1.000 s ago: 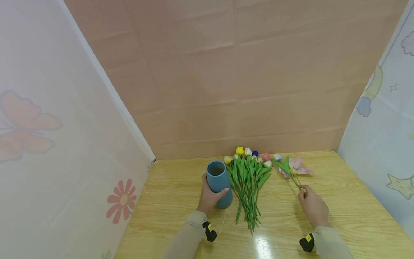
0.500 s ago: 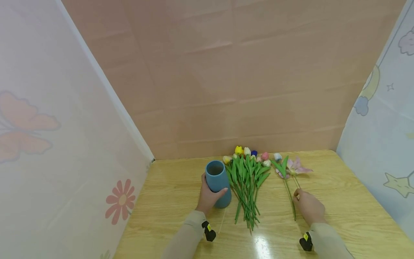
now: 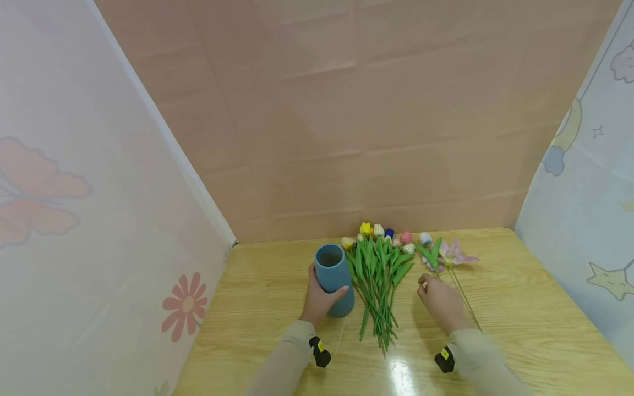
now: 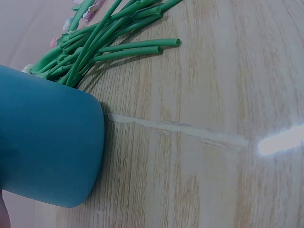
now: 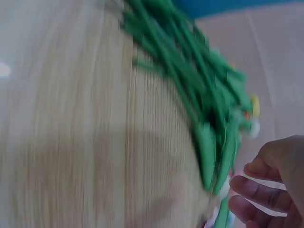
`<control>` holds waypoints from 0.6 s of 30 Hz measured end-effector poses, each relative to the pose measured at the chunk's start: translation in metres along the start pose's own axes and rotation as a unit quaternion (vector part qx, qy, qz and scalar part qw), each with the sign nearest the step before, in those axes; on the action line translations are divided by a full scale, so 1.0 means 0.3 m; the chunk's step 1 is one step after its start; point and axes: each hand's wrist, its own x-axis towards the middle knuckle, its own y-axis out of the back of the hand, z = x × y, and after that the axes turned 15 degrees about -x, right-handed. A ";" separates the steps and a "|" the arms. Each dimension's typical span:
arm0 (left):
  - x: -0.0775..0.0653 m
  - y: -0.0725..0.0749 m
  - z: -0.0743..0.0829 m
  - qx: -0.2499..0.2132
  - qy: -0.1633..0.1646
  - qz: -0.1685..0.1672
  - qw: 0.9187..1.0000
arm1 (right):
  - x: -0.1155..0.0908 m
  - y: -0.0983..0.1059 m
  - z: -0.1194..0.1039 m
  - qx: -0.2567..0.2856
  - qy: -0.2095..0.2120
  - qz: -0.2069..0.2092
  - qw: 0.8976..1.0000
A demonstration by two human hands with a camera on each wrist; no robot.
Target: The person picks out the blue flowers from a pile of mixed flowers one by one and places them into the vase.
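My left hand (image 3: 319, 302) grips a blue vase (image 3: 335, 283) around its side, thumb across the front. The vase stands upright on the table, its mouth facing up. Right of it lies a bunch of artificial tulips (image 3: 378, 275), green stems toward me. My right hand (image 3: 441, 301) hovers to the right of the bunch, fingers loosely bent. In the right wrist view its thumb and fingers are apart and hold nothing. Just beyond it lie a pale blue tulip (image 3: 425, 238), its stem mostly hidden by the hand, and a pink-purple flower (image 3: 453, 255) on thin stems.
The wooden table (image 3: 267, 286) backs onto a brown cloth wall (image 3: 297, 137). Printed white curtains (image 3: 109, 165) close off the left, with a similar curtain (image 3: 604, 181) on the right. A pale scratch-like line (image 4: 175, 128) runs along the tabletop from the vase's base.
My right hand has let go of the pink-purple flower's stem and moved left, toward the pale blue tulip's stem. Both flowers now lie on the table. My left hand and the vase stay put.
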 end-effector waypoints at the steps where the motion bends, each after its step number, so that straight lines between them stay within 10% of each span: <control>1: -0.003 -0.001 0.007 -0.001 -0.004 -0.001 1.000 | 0.001 -0.006 -0.033 0.000 0.012 0.008 1.000; 9: -0.009 -0.006 0.018 0.000 -0.014 -0.003 1.000 | -0.033 -0.052 -0.260 0.007 0.060 -0.058 0.996; 18: -0.016 -0.013 0.036 0.008 -0.012 0.002 1.000 | -0.072 -0.130 -0.313 -0.020 0.082 -0.042 0.996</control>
